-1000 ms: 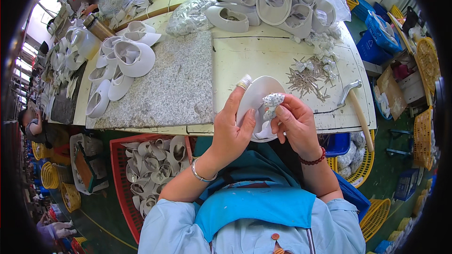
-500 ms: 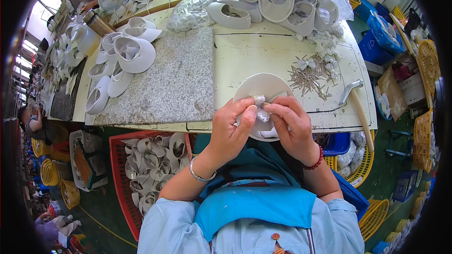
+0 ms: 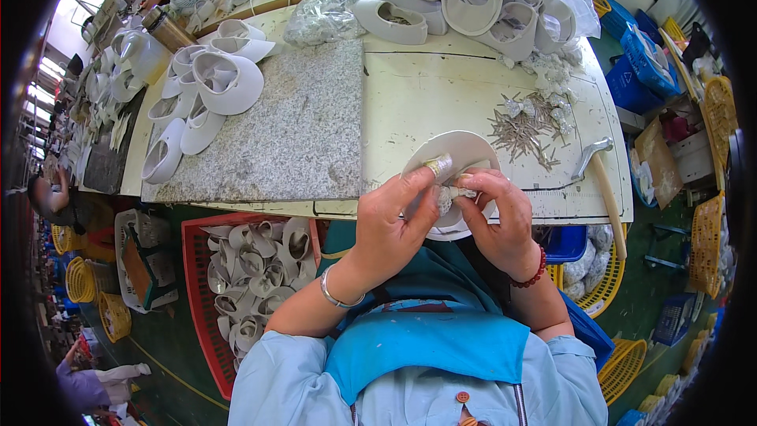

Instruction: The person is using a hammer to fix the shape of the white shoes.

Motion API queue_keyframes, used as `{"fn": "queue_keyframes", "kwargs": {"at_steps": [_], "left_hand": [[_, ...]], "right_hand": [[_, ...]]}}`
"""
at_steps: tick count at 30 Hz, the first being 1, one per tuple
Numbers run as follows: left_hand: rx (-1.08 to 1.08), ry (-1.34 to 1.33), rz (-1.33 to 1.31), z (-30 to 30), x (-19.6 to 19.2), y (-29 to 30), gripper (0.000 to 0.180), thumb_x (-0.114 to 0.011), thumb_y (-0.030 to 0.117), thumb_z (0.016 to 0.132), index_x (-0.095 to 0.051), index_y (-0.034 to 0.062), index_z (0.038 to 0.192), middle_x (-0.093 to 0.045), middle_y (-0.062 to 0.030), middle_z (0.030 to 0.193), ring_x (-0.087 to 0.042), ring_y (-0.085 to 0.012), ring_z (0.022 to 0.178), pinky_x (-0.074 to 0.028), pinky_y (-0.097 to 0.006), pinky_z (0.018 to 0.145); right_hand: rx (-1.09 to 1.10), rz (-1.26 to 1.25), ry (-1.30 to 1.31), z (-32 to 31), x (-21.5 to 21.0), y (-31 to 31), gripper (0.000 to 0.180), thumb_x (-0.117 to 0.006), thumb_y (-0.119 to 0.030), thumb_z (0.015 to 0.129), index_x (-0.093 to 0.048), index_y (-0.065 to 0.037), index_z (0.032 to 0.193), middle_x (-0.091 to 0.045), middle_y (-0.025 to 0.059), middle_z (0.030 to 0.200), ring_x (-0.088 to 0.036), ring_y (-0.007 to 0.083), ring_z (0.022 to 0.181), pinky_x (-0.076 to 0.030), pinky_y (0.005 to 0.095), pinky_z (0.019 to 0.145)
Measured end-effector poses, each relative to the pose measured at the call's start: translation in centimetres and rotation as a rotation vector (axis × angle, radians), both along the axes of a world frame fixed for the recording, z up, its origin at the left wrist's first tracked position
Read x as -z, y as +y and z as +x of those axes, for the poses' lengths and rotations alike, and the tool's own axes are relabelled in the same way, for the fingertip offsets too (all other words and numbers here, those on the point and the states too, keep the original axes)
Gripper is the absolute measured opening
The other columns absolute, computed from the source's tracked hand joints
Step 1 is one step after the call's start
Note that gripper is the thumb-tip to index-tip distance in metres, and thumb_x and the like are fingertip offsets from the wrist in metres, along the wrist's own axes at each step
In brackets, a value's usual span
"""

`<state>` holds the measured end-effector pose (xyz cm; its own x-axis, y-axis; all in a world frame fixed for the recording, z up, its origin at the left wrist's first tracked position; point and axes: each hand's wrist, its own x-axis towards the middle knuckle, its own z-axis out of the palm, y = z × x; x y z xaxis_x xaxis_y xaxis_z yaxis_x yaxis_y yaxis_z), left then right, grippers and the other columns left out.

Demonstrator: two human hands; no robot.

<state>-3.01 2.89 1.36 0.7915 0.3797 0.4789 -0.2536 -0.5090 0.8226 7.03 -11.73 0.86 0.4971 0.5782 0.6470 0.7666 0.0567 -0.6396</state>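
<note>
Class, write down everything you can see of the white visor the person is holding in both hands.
The visor is a white, curved brim, smooth and stiff-looking, perhaps plastic or coated fabric. It is held just above the near edge of the table, tilted toward the person. The left hand grips its left side, thumb taped near the rim; the right hand presses a small glittery ornament against its lower middle. The hands hide its lower part.

Both hands [image 3: 449, 217] hold a white visor piece [image 3: 457, 159], seemingly pinching a small silver ornament [image 3: 445, 197].
</note>
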Motion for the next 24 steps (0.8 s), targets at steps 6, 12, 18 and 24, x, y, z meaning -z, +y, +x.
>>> {"fn": "queue_keyframes", "kwargs": {"at_steps": [6, 12, 18, 24], "left_hand": [[0.013, 0.043, -0.028, -0.2, -0.3, 0.1, 0.031, -0.064, -0.001, 0.086, -0.065, 0.0002, 0.117, -0.071, -0.0135, 0.097, -0.068, -0.015, 0.086, -0.053, -0.027, 0.075], [0.0, -0.03, 0.009, -0.2, -0.1, 0.0, 0.029, -0.064, -0.001, 0.083, -0.066, 0.0016, 0.112, -0.068, -0.0181, 0.087, -0.068, -0.0268, 0.072, -0.053, -0.033, 0.065], [0.021, 0.006, 0.0, 0.1, 0.3, 0.4, 0.026, -0.064, 0.002, 0.084, -0.066, -0.0001, 0.11, -0.068, -0.018, 0.086, -0.068, -0.0278, 0.071, -0.053, -0.034, 0.064], [0.094, 0.099, 0.082, -0.1, -1.2, 0.9, 0.023, -0.067, 0.005, 0.082, -0.067, 0.0013, 0.105, -0.066, -0.0167, 0.084, -0.065, -0.0304, 0.068, -0.052, -0.035, 0.061]], "right_hand": [[-0.019, -0.007, -0.078, 0.2, -0.2, -0.1, 0.034, -0.073, 0.005, 0.076, -0.059, -0.004, 0.105, -0.068, 0.0125, 0.095, -0.064, 0.0225, 0.069, -0.05, 0.0303, 0.056], [-0.048, -0.028, -0.056, 0.3, -0.5, -0.2, 0.033, -0.072, 0.005, 0.077, -0.059, -0.004, 0.105, -0.069, 0.0125, 0.096, -0.065, 0.0222, 0.07, -0.051, 0.0294, 0.056], [-0.116, -0.045, 0.013, 0.7, -0.8, -0.5, 0.029, -0.072, 0.005, 0.078, -0.057, -0.004, 0.101, -0.069, 0.0124, 0.094, -0.065, 0.0201, 0.066, -0.051, 0.0277, 0.055], [-0.161, 0.001, 0.056, 1.1, -0.7, -0.8, 0.026, -0.072, 0.006, 0.079, -0.055, -0.003, 0.097, -0.069, 0.0141, 0.095, -0.065, 0.0183, 0.068, -0.051, 0.0262, 0.054]]}}
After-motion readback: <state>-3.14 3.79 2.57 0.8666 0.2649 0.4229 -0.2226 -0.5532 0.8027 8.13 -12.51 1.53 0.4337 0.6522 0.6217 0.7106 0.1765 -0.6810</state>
